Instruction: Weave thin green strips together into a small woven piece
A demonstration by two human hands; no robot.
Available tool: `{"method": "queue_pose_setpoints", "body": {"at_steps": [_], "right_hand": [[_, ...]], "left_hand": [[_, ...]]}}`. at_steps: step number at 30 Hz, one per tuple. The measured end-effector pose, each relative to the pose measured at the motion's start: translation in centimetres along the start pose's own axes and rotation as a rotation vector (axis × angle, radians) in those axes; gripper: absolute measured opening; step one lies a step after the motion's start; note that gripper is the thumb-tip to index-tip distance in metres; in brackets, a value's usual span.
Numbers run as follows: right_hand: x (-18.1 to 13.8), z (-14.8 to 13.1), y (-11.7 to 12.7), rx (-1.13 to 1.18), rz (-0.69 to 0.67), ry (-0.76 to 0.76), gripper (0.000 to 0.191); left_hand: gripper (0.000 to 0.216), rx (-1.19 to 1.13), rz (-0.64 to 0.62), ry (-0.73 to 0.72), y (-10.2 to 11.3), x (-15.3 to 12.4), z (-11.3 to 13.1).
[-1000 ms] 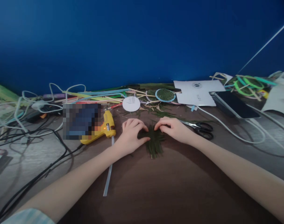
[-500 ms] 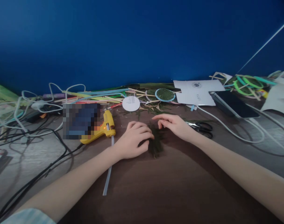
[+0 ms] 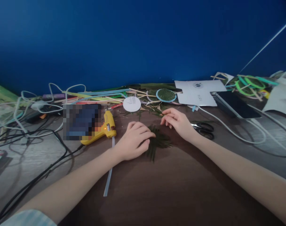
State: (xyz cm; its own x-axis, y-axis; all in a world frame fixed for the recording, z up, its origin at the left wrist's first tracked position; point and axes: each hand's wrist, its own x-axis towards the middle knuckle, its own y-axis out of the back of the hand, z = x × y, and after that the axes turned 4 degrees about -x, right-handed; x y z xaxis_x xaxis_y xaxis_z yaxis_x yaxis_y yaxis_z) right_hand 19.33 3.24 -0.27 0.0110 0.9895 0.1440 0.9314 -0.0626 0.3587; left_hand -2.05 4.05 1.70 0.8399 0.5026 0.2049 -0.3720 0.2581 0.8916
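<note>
My left hand point(image 3: 135, 141) rests over the table with its fingers loosely bent and apart, the fingertips at the edge of a small fan of dark green, needle-like leaf pieces point(image 3: 159, 142). My right hand point(image 3: 177, 123) is just beyond that pile, thumb and index finger pinched together. A thin green leaf strip point(image 3: 159, 112) shows at its fingertips and seems to be held there. Black-handled scissors point(image 3: 203, 128) lie to the right, their blades partly hidden behind my right hand. Left of my left hand lies a yellow glue gun point(image 3: 109, 125) with a clear glue stick point(image 3: 107, 185) trailing from it.
A blurred-out dark device point(image 3: 83, 122) sits beside the glue gun. Along the blue wall lie coloured sticks, a white paper disc point(image 3: 132, 104), a blue-rimmed green disc point(image 3: 166, 95) and white card point(image 3: 199, 92). A phone point(image 3: 238, 105) with cables is at right; more cables tangle at left.
My right hand has drawn slightly right and its fingers have closed into a pinch. The green leaf pieces have fanned out wider. My left hand has hardly moved.
</note>
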Motion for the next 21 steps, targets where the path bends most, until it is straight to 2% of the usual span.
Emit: {"method": "queue_pose_setpoints", "body": {"at_steps": [6, 14, 21], "right_hand": [[0.07, -0.26, -0.03, -0.005, -0.019, 0.003, 0.016], [-0.08, -0.4, 0.1, 0.025, 0.171, 0.052, 0.012], [-0.1, -0.16, -0.03, 0.023, 0.158, 0.065, 0.013]], "left_hand": [[0.027, 0.072, -0.013, -0.09, -0.23, -0.08, 0.05], [0.031, 0.122, -0.014, -0.079, -0.24, -0.07, -0.09], [0.037, 0.121, -0.023, -0.108, -0.26, -0.14, -0.02]]}}
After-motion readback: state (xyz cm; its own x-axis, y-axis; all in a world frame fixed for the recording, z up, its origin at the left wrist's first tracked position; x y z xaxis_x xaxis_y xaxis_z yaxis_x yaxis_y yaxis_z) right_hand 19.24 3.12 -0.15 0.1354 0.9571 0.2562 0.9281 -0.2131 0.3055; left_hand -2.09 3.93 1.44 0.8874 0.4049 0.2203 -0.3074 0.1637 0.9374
